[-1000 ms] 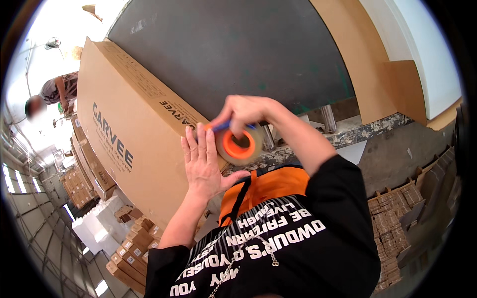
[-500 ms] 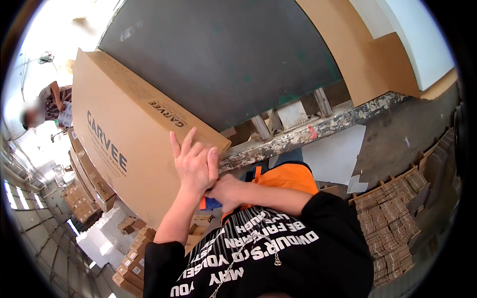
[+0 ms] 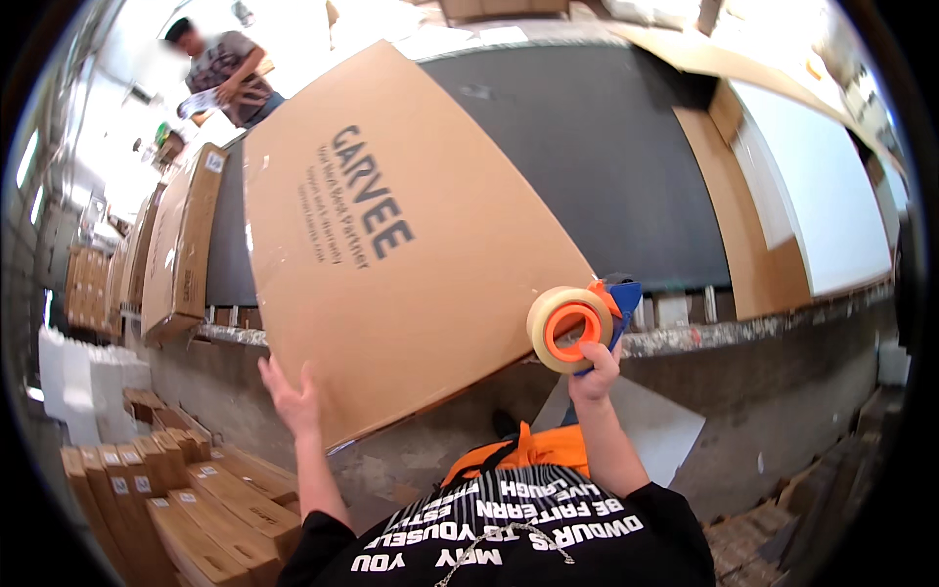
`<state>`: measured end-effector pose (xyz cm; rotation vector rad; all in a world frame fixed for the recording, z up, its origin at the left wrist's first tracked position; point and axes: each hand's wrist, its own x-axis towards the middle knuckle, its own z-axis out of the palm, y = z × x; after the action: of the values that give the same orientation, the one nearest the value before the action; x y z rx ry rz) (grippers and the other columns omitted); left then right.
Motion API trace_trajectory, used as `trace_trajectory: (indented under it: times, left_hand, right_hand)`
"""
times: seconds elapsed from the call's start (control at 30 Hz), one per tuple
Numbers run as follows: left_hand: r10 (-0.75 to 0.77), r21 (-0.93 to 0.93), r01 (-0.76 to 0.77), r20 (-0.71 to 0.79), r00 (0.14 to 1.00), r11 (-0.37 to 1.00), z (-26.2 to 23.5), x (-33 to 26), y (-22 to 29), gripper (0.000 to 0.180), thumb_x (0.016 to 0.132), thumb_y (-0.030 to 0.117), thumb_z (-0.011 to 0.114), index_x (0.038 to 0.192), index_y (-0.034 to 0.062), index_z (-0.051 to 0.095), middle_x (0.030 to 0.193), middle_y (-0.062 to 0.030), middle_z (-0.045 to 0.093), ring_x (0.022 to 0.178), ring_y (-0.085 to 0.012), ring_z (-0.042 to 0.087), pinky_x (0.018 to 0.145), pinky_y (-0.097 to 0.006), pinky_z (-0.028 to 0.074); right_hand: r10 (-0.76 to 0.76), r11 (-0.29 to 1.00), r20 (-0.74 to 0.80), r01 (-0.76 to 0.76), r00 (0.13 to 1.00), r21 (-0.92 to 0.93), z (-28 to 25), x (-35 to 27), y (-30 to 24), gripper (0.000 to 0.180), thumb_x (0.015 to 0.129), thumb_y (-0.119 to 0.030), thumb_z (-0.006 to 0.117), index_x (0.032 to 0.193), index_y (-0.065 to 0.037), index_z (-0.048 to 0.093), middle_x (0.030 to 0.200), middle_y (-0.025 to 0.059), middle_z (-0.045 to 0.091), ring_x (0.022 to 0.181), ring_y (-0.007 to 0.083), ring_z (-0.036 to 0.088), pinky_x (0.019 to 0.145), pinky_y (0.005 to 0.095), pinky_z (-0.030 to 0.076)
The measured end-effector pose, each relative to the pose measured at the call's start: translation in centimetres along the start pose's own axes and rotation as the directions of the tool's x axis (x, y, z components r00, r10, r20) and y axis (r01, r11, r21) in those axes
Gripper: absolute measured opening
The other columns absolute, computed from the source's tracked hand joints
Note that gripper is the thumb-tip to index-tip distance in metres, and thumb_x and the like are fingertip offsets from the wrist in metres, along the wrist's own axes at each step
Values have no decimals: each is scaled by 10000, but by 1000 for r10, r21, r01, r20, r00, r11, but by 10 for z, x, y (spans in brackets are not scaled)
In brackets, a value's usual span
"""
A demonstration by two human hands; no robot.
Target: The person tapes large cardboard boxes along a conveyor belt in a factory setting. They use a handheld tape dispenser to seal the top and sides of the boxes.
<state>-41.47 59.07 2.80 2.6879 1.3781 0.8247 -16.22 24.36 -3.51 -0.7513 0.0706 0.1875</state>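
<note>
By the box (image 3: 440,293), laid partly across the belt (image 3: 626,147), now gripping the dispenser (image 3: 594,305) in a curled right hand (image 3: 599,380), raised from waist level, thus within reach of the right corner; fanning the left hand (image 3: 290,396) at the near left edge, perhaps touching.

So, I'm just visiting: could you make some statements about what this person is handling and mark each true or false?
1. The right hand holds a tape dispenser. True.
2. The left hand is at an edge of the large carton. True.
3. The left hand is clenched in a fist. False: its fingers are spread.
4. The large carton is white. False: it is brown with dark print.
5. The tape dispenser has blue and orange parts. True.
</note>
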Motion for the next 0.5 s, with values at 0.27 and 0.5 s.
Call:
trace_trajectory:
  times: [0.27,0.5]
  left_hand:
    - [-312,-541,841,800,513,-4,11,-84,-138,734,911,519,548,1423,8,421,1398,-190,505,1284,-321,491,1066,-424,400]
    - [-147,-613,758,790,595,-223,13,-101,-102,679,941,509,452,1427,36,415,1385,-170,516,1253,-336,513,1052,-452,425]
  right_hand:
    - [-100,988,-135,83,986,-129,31,13,41,790,602,-70,516,1380,6,408,1387,128,411,1358,258,343,1204,411,120]
    - [-19,941,-159,-36,987,-337,40,61,23,733,547,-76,559,1274,-10,483,1309,145,454,1332,277,357,1162,408,213]
